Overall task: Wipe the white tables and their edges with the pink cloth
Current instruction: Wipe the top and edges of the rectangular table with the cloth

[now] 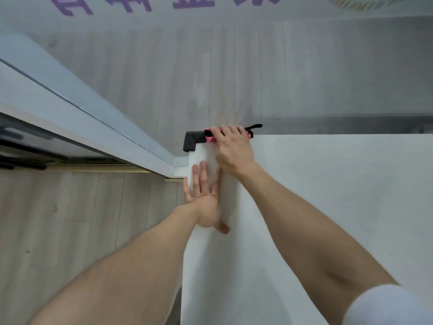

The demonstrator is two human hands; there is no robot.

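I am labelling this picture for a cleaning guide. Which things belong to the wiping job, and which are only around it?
Job: pink cloth, white table, right hand gripping the cloth on the far edge, left hand flat on the table.
Only around: black corner guard, door frame, floor, purple letters.

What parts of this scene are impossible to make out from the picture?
Head view, pink cloth: mostly hidden under the right hand; its size is unknowable.
Head view, purple lettering: cut off by the top edge, unreadable.
Head view, white table: its near and right ends run out of frame.
Head view, left hand: thumb blurred.
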